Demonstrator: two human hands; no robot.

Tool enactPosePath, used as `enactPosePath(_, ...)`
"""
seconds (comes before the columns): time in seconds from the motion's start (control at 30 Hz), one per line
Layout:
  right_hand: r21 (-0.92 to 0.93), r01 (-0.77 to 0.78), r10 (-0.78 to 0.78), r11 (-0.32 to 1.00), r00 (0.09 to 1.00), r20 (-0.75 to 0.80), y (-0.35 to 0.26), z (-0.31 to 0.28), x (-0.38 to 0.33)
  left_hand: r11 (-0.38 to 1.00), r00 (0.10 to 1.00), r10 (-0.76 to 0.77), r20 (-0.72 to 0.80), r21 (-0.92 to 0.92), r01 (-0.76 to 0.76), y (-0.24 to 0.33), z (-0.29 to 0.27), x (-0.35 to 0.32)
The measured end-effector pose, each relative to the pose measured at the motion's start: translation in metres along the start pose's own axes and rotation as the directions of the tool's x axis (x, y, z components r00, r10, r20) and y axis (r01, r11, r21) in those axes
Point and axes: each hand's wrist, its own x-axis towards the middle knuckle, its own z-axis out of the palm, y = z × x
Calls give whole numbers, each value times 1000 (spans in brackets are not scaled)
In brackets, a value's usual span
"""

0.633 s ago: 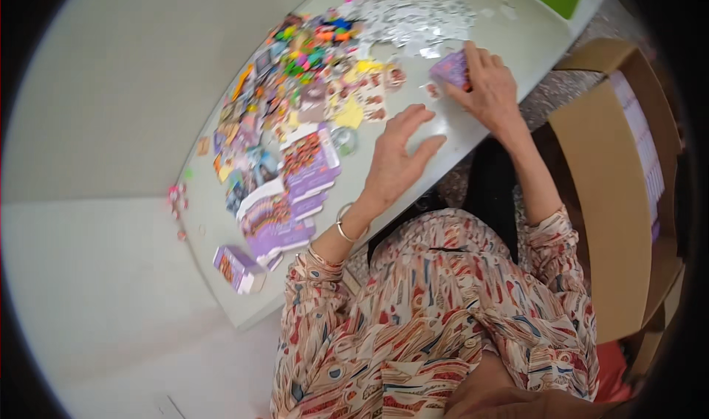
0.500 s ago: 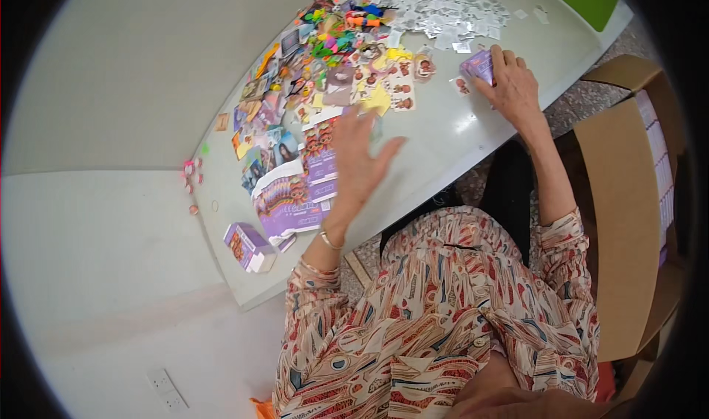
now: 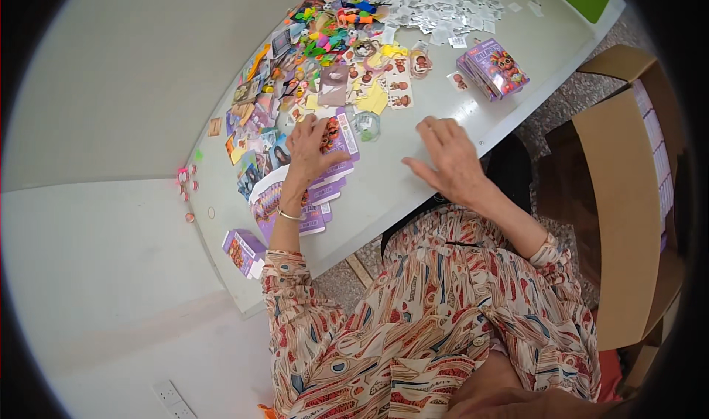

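Observation:
Over the fanned pile of flat purple cartons (image 3: 325, 191) lies my left hand (image 3: 309, 153). Its fingers reach the top carton's left edge, and the thumb stretches across the print. To the right, my right hand (image 3: 450, 164) hovers by the table's near edge, fingers spread and nothing in it. A stack of purple boxes (image 3: 496, 70) with a cartoon picture stands beyond it. Beside that stack lies a small sticker (image 3: 458, 81). A clear round packet (image 3: 365, 126) rests between the cartons and my right hand.
Small colourful toys (image 3: 325, 35) heap at the far left, next to a spread of white paper packets (image 3: 436, 9). Sticker cards (image 3: 399, 83) lie nearer. One folded purple box (image 3: 245, 252) sits at the left corner. An open cardboard box (image 3: 620, 220) stands right of the table.
My right hand has left the purple box stack and come left, toward me. The left hand has moved left onto the flat cartons, which now lie fanned farther out.

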Motion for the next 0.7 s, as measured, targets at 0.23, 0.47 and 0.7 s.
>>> enactPosePath(0.23,295,-32,32,955,999,5,-26,56,10,932,978,-137,-157,-354,74,-30,-6,7)
enactPosePath(0.47,86,-88,59,992,956,288,-42,77,16,981,987,-67,-147,-188,39,-19,-14,-3)
enactPosePath(0.7,7,32,-32,999,986,164,-45,93,8,977,919,-119,-375,-211,40,-26,11,-15)
